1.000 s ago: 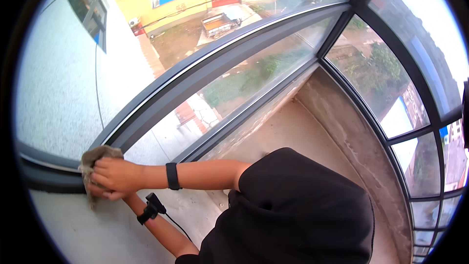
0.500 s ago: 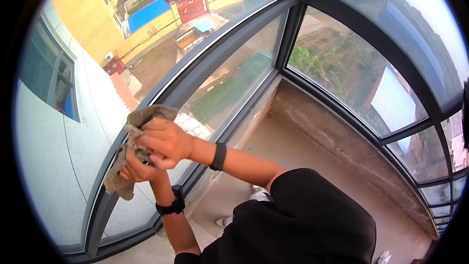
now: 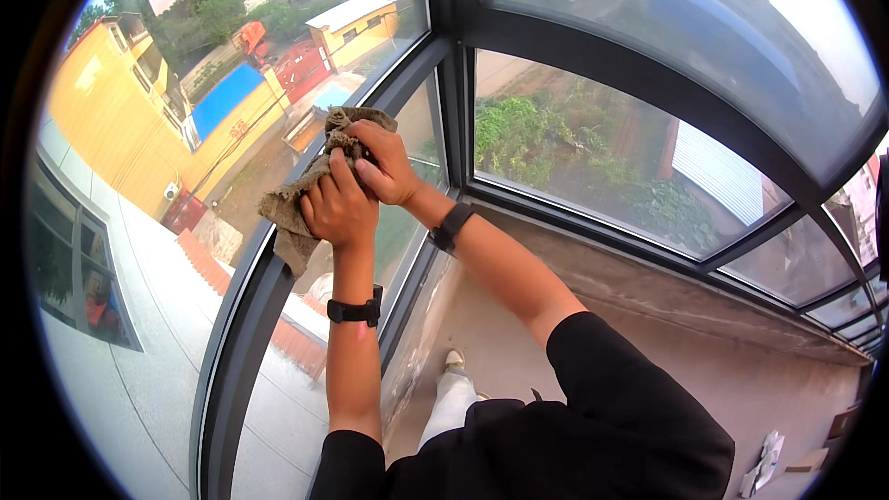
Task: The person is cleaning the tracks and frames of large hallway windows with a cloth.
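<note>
The left hand [image 3: 341, 211] and the right hand [image 3: 387, 165] are side by side, each with its grip bunched on a grey-brown cloth [image 3: 289, 206]. The cloth lies over the dark window rail [image 3: 243, 338], one end drooping below the left hand's fingers (both wrists wear black bands [image 3: 452, 226]). Beyond the glass stands a yellow building [image 3: 120, 97]; a white shoe [image 3: 455, 360] rests on the floor [image 3: 546, 366].
</note>
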Tool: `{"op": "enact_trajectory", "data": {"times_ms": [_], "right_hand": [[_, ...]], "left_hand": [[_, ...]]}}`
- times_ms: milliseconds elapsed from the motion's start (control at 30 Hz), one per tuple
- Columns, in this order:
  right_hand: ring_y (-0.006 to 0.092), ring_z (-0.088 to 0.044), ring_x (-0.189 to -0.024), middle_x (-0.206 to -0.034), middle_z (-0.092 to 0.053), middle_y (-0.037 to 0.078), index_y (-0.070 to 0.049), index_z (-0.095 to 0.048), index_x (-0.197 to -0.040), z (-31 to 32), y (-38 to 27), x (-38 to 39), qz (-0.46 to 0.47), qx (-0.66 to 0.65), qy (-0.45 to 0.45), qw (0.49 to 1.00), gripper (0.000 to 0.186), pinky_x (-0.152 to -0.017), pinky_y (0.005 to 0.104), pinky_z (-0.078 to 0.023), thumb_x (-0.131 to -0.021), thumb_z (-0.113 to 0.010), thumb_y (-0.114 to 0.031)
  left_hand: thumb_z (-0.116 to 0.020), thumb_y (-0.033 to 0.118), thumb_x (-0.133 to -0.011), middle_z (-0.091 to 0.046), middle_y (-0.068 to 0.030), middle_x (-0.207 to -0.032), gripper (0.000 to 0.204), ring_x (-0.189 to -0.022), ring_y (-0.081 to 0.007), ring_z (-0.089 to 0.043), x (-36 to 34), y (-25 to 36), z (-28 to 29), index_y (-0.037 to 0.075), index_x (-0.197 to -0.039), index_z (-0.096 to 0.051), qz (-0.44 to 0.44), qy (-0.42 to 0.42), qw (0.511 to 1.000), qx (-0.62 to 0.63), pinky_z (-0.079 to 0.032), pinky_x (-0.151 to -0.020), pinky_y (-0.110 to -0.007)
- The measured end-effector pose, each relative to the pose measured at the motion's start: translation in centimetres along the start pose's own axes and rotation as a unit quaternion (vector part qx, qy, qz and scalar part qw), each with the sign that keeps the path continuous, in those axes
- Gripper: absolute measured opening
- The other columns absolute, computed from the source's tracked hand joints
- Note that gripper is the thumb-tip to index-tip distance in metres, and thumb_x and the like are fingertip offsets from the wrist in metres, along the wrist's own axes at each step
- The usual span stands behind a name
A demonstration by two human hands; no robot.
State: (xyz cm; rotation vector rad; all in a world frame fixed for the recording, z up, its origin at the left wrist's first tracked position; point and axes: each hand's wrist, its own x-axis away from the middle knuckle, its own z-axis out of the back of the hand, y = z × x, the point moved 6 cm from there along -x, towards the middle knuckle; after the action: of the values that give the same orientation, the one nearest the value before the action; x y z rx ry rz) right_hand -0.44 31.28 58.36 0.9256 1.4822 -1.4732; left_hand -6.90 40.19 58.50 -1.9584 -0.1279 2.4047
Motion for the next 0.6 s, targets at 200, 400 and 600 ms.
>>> {"op": "enact_trajectory", "data": {"times_ms": [200, 400, 600], "right_hand": [[0.0365, -0.061, -0.084, -0.094, -0.062, 0.025, 0.007, -0.056, -0.112, 7.3, 7.3, -2.4, -0.029, 0.072, 0.016, 0.997, 0.055, -0.078, 0.0391, -0.048, -0.083, -0.054, -0.04], [0.0368, -0.063, -0.082, -0.094, -0.064, 0.024, 0.007, -0.056, -0.112, 14.2, 13.6, -4.8, -0.038, 0.125, 0.025, 0.991, 0.052, -0.076, 0.0373, -0.049, -0.083, -0.05, -0.036], [0.0359, -0.067, -0.092, -0.099, -0.067, 0.022, 0.004, -0.058, -0.114, 18.8, 17.4, -6.5, -0.08, 0.134, 0.009, 0.988, 0.045, -0.081, 0.0351, -0.05, -0.084, -0.045, -0.028]], "left_hand": [[-0.056, 0.03, -0.094, -0.058, -0.0015, -0.074, 0.024, -0.068, -0.0218, -0.059, -2.0, 6.7, -8.6, 0.015, -0.111, -0.063, -0.004, -0.051, 0.998, 0.028, -0.043, -0.063, -0.034], [-0.057, 0.026, -0.094, -0.059, -0.0011, -0.074, 0.025, -0.069, -0.0204, -0.061, -4.2, 13.5, -16.1, 0.014, -0.114, -0.063, -0.022, -0.067, 0.996, 0.053, -0.046, -0.065, -0.033], [-0.056, 0.024, -0.094, -0.06, -0.0024, -0.071, 0.025, -0.066, -0.0205, -0.061, -6.1, 18.2, -21.0, 0.01, -0.114, -0.064, -0.037, -0.043, 0.994, 0.094, -0.046, -0.065, -0.031]]}}
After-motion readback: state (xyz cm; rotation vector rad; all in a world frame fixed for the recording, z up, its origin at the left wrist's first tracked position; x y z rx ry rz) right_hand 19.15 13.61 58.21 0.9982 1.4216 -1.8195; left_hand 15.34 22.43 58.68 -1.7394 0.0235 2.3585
